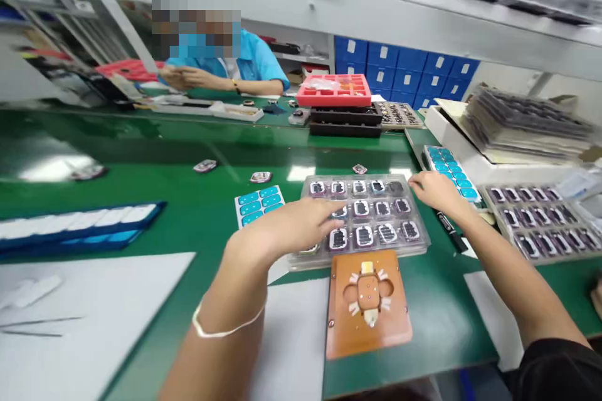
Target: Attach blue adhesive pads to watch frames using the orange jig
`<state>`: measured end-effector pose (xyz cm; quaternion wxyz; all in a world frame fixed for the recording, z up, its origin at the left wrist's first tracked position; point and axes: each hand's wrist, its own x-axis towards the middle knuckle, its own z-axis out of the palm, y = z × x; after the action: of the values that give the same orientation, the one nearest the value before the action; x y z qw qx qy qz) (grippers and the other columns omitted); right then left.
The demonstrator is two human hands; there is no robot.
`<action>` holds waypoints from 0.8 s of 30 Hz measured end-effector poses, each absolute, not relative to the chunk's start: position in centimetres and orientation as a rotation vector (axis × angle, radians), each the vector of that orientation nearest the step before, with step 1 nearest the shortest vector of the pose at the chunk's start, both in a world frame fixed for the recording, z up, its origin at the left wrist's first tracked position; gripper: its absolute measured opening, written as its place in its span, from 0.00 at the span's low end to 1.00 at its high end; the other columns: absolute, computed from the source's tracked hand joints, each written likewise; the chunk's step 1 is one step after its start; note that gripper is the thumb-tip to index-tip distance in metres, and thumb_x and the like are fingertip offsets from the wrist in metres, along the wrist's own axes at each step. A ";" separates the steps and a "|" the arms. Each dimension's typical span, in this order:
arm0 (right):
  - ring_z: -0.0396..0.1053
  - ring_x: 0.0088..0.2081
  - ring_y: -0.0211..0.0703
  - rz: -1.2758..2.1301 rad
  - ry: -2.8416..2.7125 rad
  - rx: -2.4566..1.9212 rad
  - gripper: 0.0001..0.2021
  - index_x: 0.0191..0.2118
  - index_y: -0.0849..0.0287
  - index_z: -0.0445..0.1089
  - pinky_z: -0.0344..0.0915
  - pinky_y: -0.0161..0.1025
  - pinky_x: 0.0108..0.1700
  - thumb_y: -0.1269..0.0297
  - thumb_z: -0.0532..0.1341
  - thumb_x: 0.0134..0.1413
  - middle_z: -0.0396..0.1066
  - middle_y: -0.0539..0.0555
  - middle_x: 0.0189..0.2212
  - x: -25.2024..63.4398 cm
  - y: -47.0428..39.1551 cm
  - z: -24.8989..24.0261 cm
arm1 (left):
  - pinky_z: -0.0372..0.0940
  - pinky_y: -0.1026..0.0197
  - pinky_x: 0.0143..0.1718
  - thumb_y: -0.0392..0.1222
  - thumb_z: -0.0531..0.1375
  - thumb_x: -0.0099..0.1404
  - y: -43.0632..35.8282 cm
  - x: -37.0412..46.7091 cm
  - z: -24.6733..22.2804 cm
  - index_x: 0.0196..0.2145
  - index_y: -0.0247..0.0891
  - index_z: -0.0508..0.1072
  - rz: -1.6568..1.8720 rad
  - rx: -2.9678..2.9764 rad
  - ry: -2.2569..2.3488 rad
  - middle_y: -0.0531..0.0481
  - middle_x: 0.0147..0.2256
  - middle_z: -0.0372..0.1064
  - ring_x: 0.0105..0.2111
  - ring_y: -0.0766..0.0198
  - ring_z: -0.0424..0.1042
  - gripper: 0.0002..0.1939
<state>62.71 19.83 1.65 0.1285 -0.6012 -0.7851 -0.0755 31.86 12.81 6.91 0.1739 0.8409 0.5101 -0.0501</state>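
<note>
A clear plastic tray [324, 257] holds rows of small square parts with dark centres and white rims. My left hand [301, 225] reaches over the tray's left side, thumb and fingers apart, fingertips close to a part in the middle row. Nothing shows between those fingers. At the tray's far right corner is my right hand [435, 191], its fingers pinched together on the edge. In front of the tray lies an orange fixture block [338, 319] with a shaped recess and white pieces around it. A sheet of blue stickers [239, 205] is partly hidden behind my left hand.
A marker [450, 232] lies right of the tray, near another filled tray [522, 244] and more blue stickers [451, 170]. Loose parts [261, 177] dot the green bench. Across it sits a co-worker [263, 62], beyond a red tray [333, 100]. An overhead shelf [282, 0] spans the top.
</note>
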 end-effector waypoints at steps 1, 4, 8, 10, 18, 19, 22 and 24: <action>0.73 0.38 0.50 -0.202 -2.243 -1.736 0.11 0.36 0.55 0.78 0.66 0.40 0.39 0.68 0.57 0.58 0.78 0.56 0.37 63.0 18.6 0.9 | 0.58 0.52 0.61 0.49 0.48 0.69 12.9 31.9 6.8 0.63 0.40 0.62 -0.163 2.389 1.427 0.45 0.63 0.59 0.61 0.53 0.62 0.28; 0.73 0.41 0.50 -0.174 -2.104 -1.684 0.12 0.39 0.58 0.77 0.66 0.40 0.41 0.70 0.55 0.60 0.78 0.57 0.39 64.0 15.8 -1.5 | 0.58 0.56 0.60 0.49 0.48 0.69 13.2 31.6 5.3 0.62 0.39 0.64 -0.197 2.417 1.483 0.46 0.62 0.61 0.61 0.55 0.62 0.27; 0.73 0.38 0.47 -0.137 -2.011 -1.562 0.11 0.38 0.59 0.75 0.67 0.40 0.41 0.69 0.54 0.60 0.77 0.57 0.37 64.6 14.3 -4.2 | 0.60 0.45 0.57 0.44 0.45 0.71 12.6 30.3 1.9 0.62 0.36 0.64 0.007 2.381 1.952 0.41 0.63 0.59 0.61 0.44 0.59 0.26; 0.73 0.36 0.46 -0.123 -1.988 -1.493 0.11 0.37 0.60 0.75 0.68 0.40 0.39 0.67 0.54 0.61 0.76 0.57 0.36 64.5 14.2 -4.9 | 0.61 0.41 0.56 0.43 0.44 0.71 11.7 29.7 0.3 0.61 0.33 0.64 0.200 2.303 2.139 0.38 0.63 0.58 0.61 0.40 0.57 0.26; 0.73 0.41 0.50 -0.141 -1.978 -1.290 0.12 0.35 0.57 0.73 0.68 0.46 0.45 0.63 0.53 0.63 0.76 0.58 0.36 64.3 13.9 -5.2 | 0.61 0.44 0.58 0.47 0.46 0.70 10.7 29.4 -1.9 0.57 0.33 0.69 0.575 2.262 2.186 0.38 0.60 0.62 0.60 0.45 0.59 0.25; 0.73 0.40 0.50 -0.143 -1.983 -1.277 0.13 0.35 0.57 0.73 0.68 0.46 0.45 0.62 0.53 0.63 0.76 0.58 0.36 64.4 13.9 -5.2 | 0.59 0.41 0.59 0.48 0.46 0.70 11.1 28.8 -2.0 0.60 0.34 0.66 0.496 2.196 2.255 0.38 0.62 0.59 0.62 0.44 0.56 0.27; 0.73 0.40 0.51 -0.150 -1.977 -1.251 0.13 0.34 0.57 0.73 0.68 0.47 0.45 0.61 0.52 0.63 0.76 0.59 0.36 64.9 13.9 -5.3 | 0.48 0.27 0.60 0.58 0.46 0.69 12.2 25.9 -2.8 0.68 0.37 0.53 0.087 1.868 2.406 0.38 0.69 0.42 0.68 0.40 0.40 0.35; 0.73 0.39 0.51 -0.152 -1.968 -1.240 0.13 0.34 0.57 0.73 0.68 0.47 0.43 0.60 0.52 0.63 0.76 0.59 0.35 65.3 14.1 -5.5 | 0.41 0.20 0.58 0.63 0.49 0.66 12.7 23.7 -3.5 0.69 0.40 0.47 -0.103 1.704 2.362 0.40 0.70 0.33 0.69 0.37 0.32 0.41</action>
<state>65.25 14.15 -5.51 0.3944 -0.4888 -0.7759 -0.0601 23.70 12.71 -3.52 0.1132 0.5810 0.8052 -0.0351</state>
